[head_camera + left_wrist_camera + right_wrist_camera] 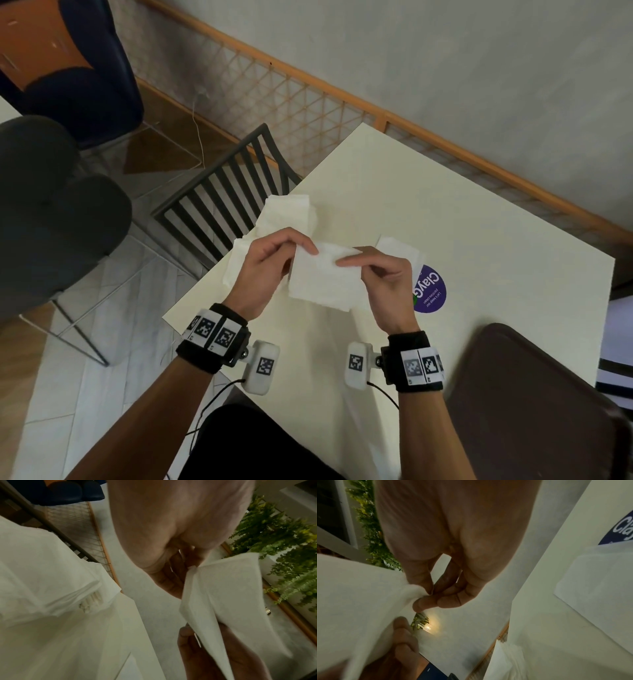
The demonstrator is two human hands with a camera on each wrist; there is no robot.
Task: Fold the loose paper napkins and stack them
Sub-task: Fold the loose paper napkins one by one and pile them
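A white paper napkin (325, 277) hangs above the cream table (479, 240), held between both hands. My left hand (270, 263) pinches its upper left corner, and my right hand (380, 274) pinches its upper right edge. The left wrist view shows the napkin (228, 601) doubled over, pinched at my fingertips (192, 566). In the right wrist view my thumb and forefinger (423, 601) nip the sheet (359, 595). A heap of loose napkins (284, 216) lies at the table's left edge behind my left hand. A folded napkin (400, 250) lies flat to the right, partly under my right hand.
A purple round sticker (431, 291) is on the table right of the folded napkin. A dark brown tray (534, 404) sits at the near right corner. A slatted black chair (226, 202) stands past the table's left edge. A wooden lattice rail (308, 99) runs behind.
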